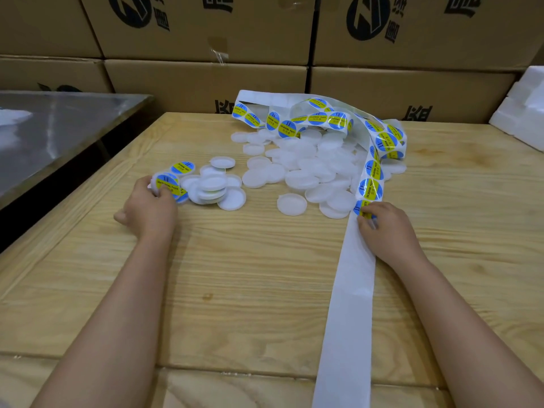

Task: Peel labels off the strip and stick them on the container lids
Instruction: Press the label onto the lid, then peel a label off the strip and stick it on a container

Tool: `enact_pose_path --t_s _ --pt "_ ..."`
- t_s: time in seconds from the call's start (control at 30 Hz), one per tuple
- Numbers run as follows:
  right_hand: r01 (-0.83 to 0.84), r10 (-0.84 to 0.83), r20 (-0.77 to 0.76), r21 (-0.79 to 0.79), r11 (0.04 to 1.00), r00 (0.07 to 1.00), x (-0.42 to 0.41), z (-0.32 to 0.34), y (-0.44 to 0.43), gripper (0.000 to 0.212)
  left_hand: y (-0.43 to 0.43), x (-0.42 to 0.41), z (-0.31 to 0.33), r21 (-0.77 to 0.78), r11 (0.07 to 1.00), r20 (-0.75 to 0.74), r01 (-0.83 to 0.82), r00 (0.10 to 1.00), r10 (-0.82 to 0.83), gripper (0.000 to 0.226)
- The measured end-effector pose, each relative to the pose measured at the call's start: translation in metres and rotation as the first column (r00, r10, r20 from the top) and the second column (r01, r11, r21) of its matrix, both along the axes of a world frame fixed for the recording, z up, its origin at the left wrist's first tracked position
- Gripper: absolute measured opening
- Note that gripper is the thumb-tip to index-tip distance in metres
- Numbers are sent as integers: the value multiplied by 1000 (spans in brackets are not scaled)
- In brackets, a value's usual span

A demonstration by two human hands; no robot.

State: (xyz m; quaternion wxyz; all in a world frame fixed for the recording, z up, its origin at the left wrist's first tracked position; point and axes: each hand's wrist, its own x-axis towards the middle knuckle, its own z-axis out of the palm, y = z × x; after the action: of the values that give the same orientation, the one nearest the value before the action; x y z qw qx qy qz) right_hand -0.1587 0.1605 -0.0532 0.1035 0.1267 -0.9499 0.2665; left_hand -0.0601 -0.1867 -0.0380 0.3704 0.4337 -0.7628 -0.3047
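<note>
A long white backing strip (350, 290) runs from the table's near edge up to a tangled coil of round blue-and-yellow labels (318, 117) at the back. My right hand (385, 228) pinches the lowest label (362, 208) on the strip. My left hand (150, 207) holds a labelled white lid (167, 184) at the left, next to a small heap of lids (213, 187), some labelled. A large pile of plain white lids (306, 166) lies in the middle of the wooden table (235, 260).
Cardboard boxes (206, 81) are stacked behind the table. A steel table (59, 125) stands at the left, lower than the wooden one. White foam blocks (527, 113) sit at the far right edge.
</note>
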Motion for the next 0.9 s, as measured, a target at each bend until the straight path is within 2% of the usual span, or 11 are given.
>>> enact_pose_path --t_s 0.3,0.37,0.43,0.5,0.57,0.63,0.73,0.8,0.83,0.9 --pt "78 -73 -122 30 997 990 1 3 0 21 -5 -3 -5 -5 999 232 -45 972 45 38" --pt "90 -82 -143 51 995 986 1 3 1 22 1 -2 -2 -69 996 189 -56 980 68 39" --pt "96 -85 -138 76 992 987 0 3 2 23 12 -2 4 -193 980 77 -41 995 57 36" --pt "92 -79 -114 113 989 990 -2 2 2 25 33 -5 10 -363 930 -27 54 997 -69 31" --pt "84 -68 -90 184 979 994 -3 0 2 26 66 -7 16 -520 825 -77 223 949 -305 26" --pt "82 -68 -78 204 976 995 -3 -2 2 25 105 -7 17 -613 662 -38 432 820 -571 23" --pt "67 -55 -84 143 988 995 1 0 2 23 156 1 10 -598 325 154 733 503 -851 24" --pt "35 -25 -83 118 992 996 3 3 1 25 180 6 1 -484 92 325 870 276 -905 28" --pt "14 -5 -75 122 992 997 4 3 0 27 188 7 -4 -413 11 396 910 190 -898 30" --pt "-25 32 -43 142 990 999 6 5 -1 33 194 7 -10 -291 -53 459 955 91 -884 32"
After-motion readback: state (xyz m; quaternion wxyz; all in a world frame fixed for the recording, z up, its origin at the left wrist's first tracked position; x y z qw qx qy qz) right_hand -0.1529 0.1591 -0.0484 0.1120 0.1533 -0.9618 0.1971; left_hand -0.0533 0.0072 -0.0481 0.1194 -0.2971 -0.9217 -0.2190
